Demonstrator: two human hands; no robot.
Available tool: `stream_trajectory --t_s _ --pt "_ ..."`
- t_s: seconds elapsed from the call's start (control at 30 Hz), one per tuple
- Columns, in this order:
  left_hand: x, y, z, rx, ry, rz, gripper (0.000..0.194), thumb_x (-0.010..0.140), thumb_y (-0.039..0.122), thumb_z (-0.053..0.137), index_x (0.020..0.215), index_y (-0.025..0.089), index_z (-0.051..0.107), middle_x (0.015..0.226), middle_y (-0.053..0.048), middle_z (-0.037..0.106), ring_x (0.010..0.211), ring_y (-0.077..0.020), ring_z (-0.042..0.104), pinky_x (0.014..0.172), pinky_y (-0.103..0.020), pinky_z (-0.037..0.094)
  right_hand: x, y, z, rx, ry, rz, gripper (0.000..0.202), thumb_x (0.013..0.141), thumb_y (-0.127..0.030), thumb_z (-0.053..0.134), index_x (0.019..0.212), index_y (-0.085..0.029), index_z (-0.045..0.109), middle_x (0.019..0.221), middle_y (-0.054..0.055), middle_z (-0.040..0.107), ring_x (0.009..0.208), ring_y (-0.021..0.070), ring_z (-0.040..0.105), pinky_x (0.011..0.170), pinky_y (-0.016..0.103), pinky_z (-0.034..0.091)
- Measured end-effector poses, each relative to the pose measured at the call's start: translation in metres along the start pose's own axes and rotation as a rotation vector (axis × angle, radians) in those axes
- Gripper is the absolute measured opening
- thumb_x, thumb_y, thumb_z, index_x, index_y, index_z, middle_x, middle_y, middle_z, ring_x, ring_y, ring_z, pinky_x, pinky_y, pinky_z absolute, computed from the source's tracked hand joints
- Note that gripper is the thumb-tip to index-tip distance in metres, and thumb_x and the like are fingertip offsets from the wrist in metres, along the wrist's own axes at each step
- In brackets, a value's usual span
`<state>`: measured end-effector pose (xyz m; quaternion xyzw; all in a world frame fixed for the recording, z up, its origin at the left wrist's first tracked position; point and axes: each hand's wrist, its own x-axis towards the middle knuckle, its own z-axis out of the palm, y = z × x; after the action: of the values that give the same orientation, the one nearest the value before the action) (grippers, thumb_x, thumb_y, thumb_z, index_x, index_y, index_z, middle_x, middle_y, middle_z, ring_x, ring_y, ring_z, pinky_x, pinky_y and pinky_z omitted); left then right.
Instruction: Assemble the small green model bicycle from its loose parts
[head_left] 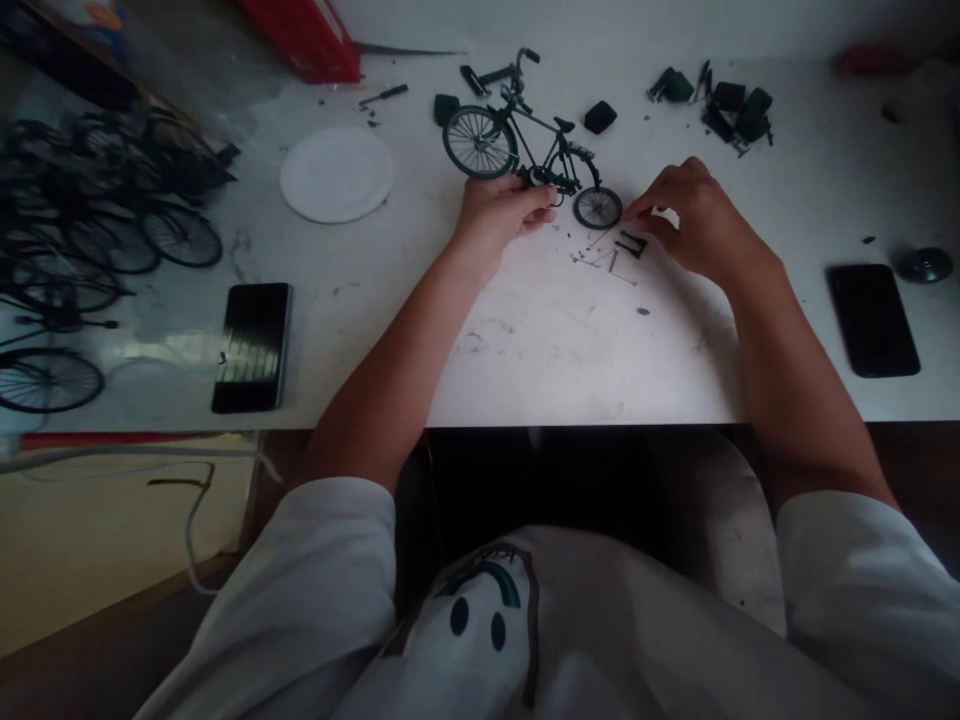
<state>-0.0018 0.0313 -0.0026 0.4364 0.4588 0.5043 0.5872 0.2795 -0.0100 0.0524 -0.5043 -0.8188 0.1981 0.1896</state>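
Note:
My left hand (504, 212) is closed around the underside of a small dark green model bicycle (531, 140), by its pedals. The bicycle is tilted, its front wheel (481, 142) to the upper left. Its rear wheel (598, 208) sits low under the rear mudguard; whether it is fixed to the frame I cannot tell. The fingertips of my right hand (694, 215) are pinched at that wheel's right edge. Just below lie a small black bracket (631, 244) and several thin metal pins (613, 262) on the white table (525, 370).
Many model bicycles (112, 225) are heaped at the left. Near them are a white round lid or plate (337, 174), a phone (252, 347) and a small screwdriver (384, 96). Dark parts (739, 112) lie at the back right. Another black phone (873, 320) rests on the right.

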Motion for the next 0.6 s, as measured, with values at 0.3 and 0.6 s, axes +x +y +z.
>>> stream_trajectory --t_s 0.3,0.6 --pt "0.003 -0.003 -0.001 0.023 0.062 0.031 0.016 0.083 0.033 0.096 0.076 0.030 0.082 0.090 0.000 0.086 0.079 -0.0152 0.080 0.092 -0.034 0.070 -0.002 0.002 0.004 0.050 -0.067 -0.034 0.053 0.105 -0.080 0.060 0.113 -0.035 0.086 0.124 0.015 0.076 0.124 0.0396 0.062 0.114 0.064 0.051" --pt "0.005 -0.005 -0.001 0.031 0.058 0.058 0.019 0.083 0.033 0.097 0.076 0.032 0.080 0.088 0.002 0.085 0.079 -0.0160 0.080 0.089 -0.032 0.072 -0.008 -0.020 -0.019 0.076 -0.376 0.028 0.046 0.095 -0.077 0.080 0.096 -0.032 0.088 0.103 0.009 0.079 0.101 0.0328 0.070 0.090 0.053 0.057"
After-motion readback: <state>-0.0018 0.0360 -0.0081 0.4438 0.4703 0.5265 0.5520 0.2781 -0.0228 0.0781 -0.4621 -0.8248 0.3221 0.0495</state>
